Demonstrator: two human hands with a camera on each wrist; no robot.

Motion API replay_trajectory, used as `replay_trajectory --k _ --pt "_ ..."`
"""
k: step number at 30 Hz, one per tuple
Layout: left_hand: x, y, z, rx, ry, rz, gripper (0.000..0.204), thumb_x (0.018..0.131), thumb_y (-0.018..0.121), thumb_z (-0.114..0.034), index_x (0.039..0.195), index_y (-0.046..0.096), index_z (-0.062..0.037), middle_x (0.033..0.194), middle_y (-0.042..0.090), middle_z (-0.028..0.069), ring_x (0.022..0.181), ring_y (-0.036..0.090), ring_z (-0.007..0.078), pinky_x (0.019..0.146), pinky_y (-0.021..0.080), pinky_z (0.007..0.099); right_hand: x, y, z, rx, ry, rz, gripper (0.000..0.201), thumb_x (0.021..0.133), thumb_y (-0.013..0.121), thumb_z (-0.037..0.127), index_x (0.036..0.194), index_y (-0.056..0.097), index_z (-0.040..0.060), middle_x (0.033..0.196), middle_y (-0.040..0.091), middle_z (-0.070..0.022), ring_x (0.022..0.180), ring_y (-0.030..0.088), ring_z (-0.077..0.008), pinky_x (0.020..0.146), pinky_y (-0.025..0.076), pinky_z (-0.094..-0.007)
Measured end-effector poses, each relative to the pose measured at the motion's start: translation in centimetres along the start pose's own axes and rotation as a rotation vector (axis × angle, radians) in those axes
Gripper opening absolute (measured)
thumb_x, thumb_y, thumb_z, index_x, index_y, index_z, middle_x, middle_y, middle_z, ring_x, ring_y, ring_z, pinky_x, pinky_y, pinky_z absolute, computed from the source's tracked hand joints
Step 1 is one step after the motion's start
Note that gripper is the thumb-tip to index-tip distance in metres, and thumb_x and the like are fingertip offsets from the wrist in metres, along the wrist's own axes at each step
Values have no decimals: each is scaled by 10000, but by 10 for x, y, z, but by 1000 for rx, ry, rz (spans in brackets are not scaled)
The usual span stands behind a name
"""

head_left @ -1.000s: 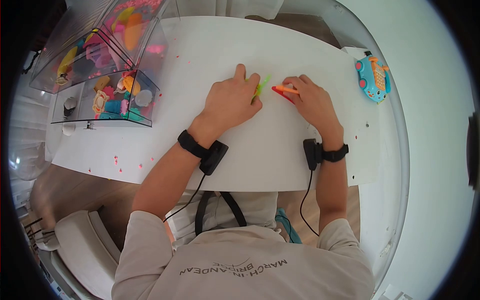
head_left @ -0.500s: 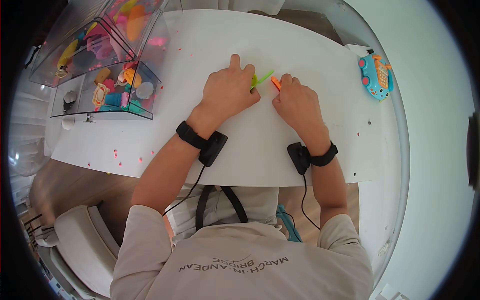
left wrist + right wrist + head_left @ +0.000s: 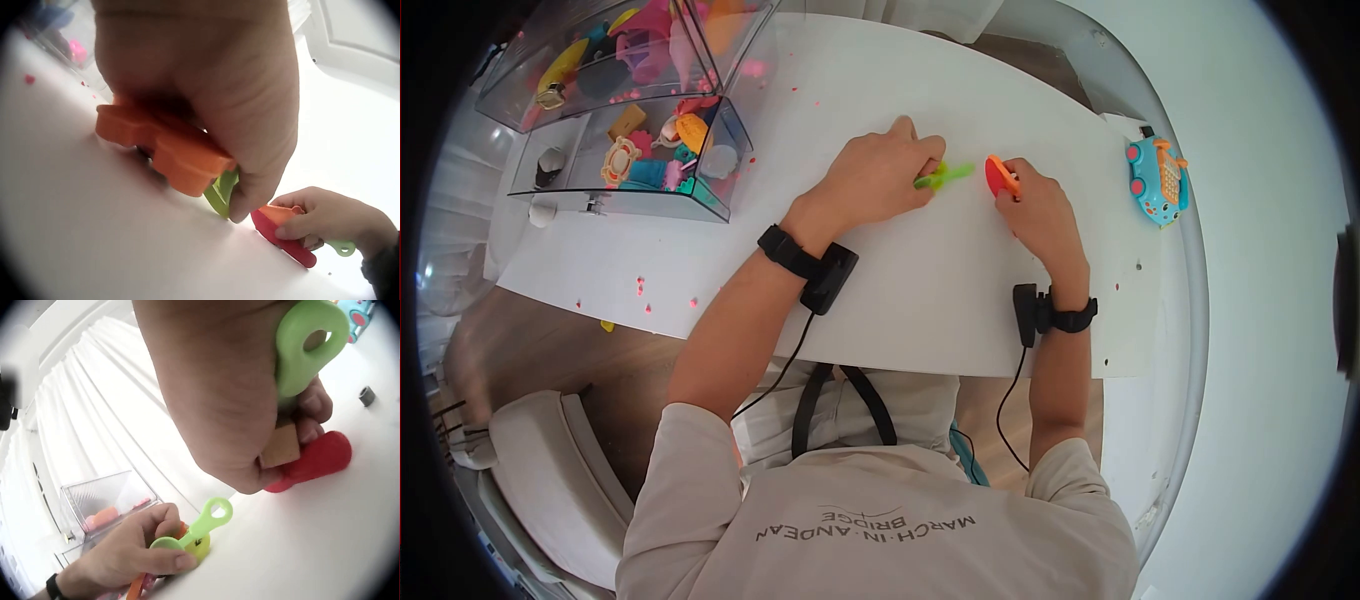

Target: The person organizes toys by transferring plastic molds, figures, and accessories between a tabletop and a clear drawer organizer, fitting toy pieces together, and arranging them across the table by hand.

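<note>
In the head view my left hand (image 3: 880, 178) is over the white table, pinching a light green toy spoon (image 3: 199, 531) with a ring-ended handle. Under its palm it also holds an orange toy with a wavy edge (image 3: 187, 161), and a yellow piece (image 3: 203, 549) shows behind the spoon. To the right, my right hand (image 3: 1043, 215) grips a flat red toy piece (image 3: 322, 459) together with an orange piece (image 3: 282, 214). A tan block (image 3: 281, 447) and a light green ring-ended handle (image 3: 290, 372) also stick out of that hand. Its palm side is partly hidden.
A clear drawer box (image 3: 665, 205) full of colourful toys stands at the left. At the right edge sits a blue toy telephone (image 3: 1158, 185). Small pink bits (image 3: 640, 285) are scattered at the table's left, and a small grey cylinder (image 3: 367, 395) lies beyond the right hand.
My right hand came nearer the left hand, then moved back to the right, turning the red piece's face into view. The left hand keeps its toys, the spoon handle now pointing right.
</note>
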State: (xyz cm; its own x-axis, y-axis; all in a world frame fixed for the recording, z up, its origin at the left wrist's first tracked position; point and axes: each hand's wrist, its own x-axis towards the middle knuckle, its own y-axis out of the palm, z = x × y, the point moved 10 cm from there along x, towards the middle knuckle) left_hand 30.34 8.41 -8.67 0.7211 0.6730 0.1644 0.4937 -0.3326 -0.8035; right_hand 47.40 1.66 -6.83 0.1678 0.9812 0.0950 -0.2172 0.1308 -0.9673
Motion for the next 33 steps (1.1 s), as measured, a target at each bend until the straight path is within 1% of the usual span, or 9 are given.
replay_trajectory --k 2,5,8,13,16,24,26,29,33 --pt "0 -1 -8 -37 66 21 164 829 668 -107 929 539 -97 905 593 105 763 617 336 672 486 439 2 8 -10 272 120 158 342 902 641 175 1207 662 21 900 728 -167 790 691 -309 734 532 -379" --pt "-1 2 -9 15 62 63 150 857 631 -82 991 563 -90 921 658 107 871 653 342 750 515 439 6 14 -16 388 120 145 359 928 674 220 1216 666 7 876 715 -152 736 658 -254 711 516 -353" --pt "-1 -4 -13 -37 131 -79 138 865 633 -91 943 519 -89 837 634 112 793 639 355 661 479 463 6 23 -2 501 105 177 375 944 687 250 1228 664 6 843 694 -128 712 625 -214 694 502 -335" --pt "1 2 4 21 -133 -28 122 916 622 -133 1006 580 -62 885 707 125 821 695 366 679 525 469 7 27 7 529 114 157 362 948 692 259 1205 673 6 825 682 -123 694 614 -206 680 494 -329" --pt "1 4 -4 154 -35 -148 155 906 638 -147 1030 615 -57 897 716 134 807 700 363 673 533 464 6 33 10 540 117 177 343 946 687 247 1191 680 7 809 674 -116 687 609 -204 676 492 -329" --pt "3 6 4 179 -140 -64 176 872 667 -156 1005 627 -46 918 714 142 797 701 350 678 539 455 3 31 12 558 130 202 325 956 676 224 1181 681 -10 807 677 -85 669 577 -158 657 477 -306" --pt "2 0 6 147 -153 -104 181 872 667 -161 1007 628 -47 901 708 140 795 699 351 684 540 453 3 19 11 944 234 137 338 975 684 217 1193 679 -40 850 695 -41 694 572 -105 647 471 -268" --pt "4 -11 24 -96 -242 -152 206 867 666 -159 1037 631 -47 885 694 161 817 694 360 701 548 453 8 -25 48 1054 148 -91 349 978 710 214 1196 678 -57 886 692 -12 731 578 -84 648 477 -248" --pt "6 -8 44 -463 -206 -225 237 910 641 -214 1073 653 -42 946 726 150 918 713 356 785 554 471 25 -70 176 1079 -154 -65 358 957 743 212 1215 681 -28 871 691 -20 737 576 -74 652 487 -247"
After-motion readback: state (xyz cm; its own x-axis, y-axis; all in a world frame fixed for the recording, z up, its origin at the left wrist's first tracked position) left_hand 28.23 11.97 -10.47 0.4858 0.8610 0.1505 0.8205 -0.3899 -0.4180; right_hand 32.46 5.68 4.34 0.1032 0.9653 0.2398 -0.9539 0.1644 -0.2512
